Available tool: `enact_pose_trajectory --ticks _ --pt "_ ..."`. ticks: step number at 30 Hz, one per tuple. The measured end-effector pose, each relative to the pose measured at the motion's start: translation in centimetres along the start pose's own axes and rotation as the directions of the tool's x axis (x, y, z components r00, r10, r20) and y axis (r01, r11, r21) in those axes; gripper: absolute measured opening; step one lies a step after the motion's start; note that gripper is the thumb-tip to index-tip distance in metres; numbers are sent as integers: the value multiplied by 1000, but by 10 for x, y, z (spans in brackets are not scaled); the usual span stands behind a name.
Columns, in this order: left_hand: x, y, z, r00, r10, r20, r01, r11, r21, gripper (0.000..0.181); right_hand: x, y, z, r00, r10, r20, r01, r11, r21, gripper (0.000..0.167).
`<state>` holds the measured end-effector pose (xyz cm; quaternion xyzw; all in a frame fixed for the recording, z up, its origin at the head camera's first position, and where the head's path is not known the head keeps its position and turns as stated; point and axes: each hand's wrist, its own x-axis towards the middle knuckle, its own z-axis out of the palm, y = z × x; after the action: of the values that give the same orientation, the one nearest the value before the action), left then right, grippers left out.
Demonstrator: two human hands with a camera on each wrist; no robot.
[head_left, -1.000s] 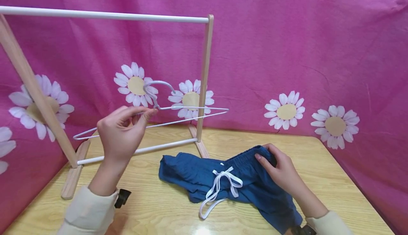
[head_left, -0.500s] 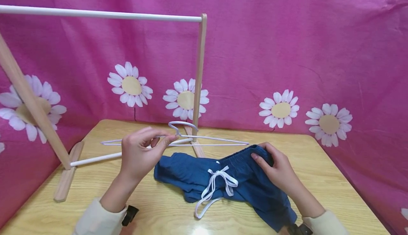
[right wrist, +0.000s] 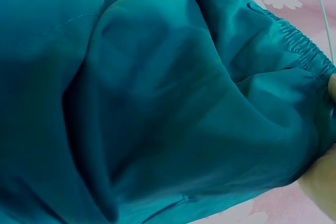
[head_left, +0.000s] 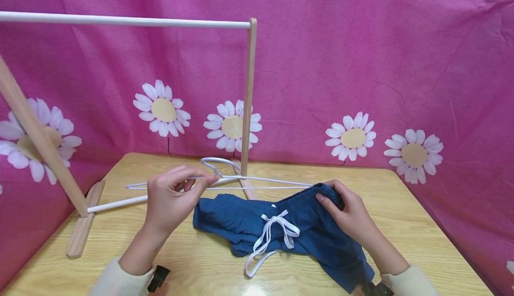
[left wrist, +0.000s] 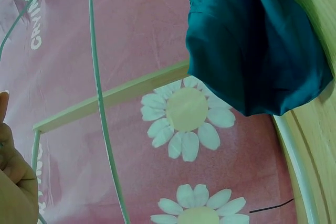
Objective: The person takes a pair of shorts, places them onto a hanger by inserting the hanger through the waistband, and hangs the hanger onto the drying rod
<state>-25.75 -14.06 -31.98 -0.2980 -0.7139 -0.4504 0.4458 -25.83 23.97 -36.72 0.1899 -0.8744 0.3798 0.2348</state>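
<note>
My left hand (head_left: 170, 198) pinches a white wire clothes hanger (head_left: 217, 158) near the base of its hook. The hanger's right end reaches the waistband of dark blue shorts (head_left: 329, 247); whether its tip is inside the opening I cannot tell. With thumb and fingers, my right hand (head_left: 353, 211) grips the right end of that elastic waistband, slightly raised. A white drawstring (head_left: 277, 219) is tied in a bow at the front. In the left wrist view the hanger's wire (left wrist: 100, 93) crosses ahead of the shorts (left wrist: 247, 40). Blue cloth (right wrist: 157, 93) fills most of the right wrist view.
Behind the left hand stands a garment rack with wooden posts (head_left: 247, 95), a white top rail (head_left: 120, 19) and a low white bar (head_left: 116, 203). Beneath everything is a wood-grain table (head_left: 401, 242). A pink cloth (head_left: 313, 55) with daisies hangs behind and at the sides.
The hanger in my left hand has come down and to the right, from in front of the rack to the shorts' waistband. My right hand keeps its grip on the shorts.
</note>
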Motion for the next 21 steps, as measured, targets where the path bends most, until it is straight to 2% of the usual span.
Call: enact_pose_trajectory --ticks 5,13,21 --pt "-1 -1 -2 1000 -5 -9 5 1000 16 20 -1 0 1 1000 -4 2 4 1000 -7 21" --pt "-2 -2 -4 999 3 -36 -2 1000 19 19 -2 2 1 998 -54 25 54 999 -8 21" --pt "0 -1 -7 999 22 -28 -23 999 -37 15 -4 3 1 998 -58 29 58 998 -9 24"
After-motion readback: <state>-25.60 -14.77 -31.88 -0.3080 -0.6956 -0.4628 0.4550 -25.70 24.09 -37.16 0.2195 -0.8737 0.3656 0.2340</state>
